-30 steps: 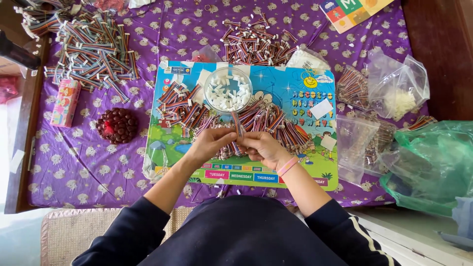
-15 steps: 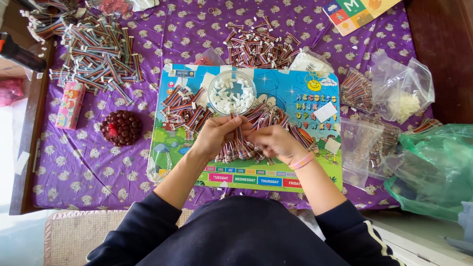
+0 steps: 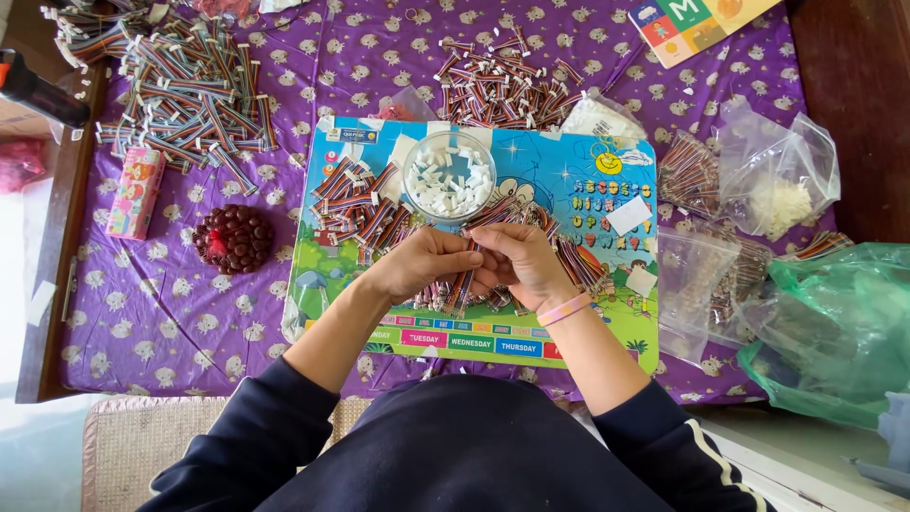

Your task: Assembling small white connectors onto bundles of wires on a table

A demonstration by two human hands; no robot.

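Small striped cable pinched between both hands, over the middle of the colourful mat on the table. Left hand curled round it from the left, fingers closed on the upper part. Right hand closed on it from the right, thumb and first finger touching the same spot. Lower end of the cable hanging down toward the near side, poking out below the fingers.

Likely very light and soft, bending easily like a bit of string. Thin wires, so probably easy to kink or pull apart if tugged hard. Plug at the tip hidden by the fingers, so cannot tell its shape. Best held close to the end, with fingertips only, not in the middle where it flops.

More cables heaped just beyond the hands on the mat, left and right. Clear bowl of little white bits right behind the hands, near but not touching. Big cable pile far left, another pile far middle. Round dark red thing left of the mat, pink box further left. Clear bags on the right, green bag near right.
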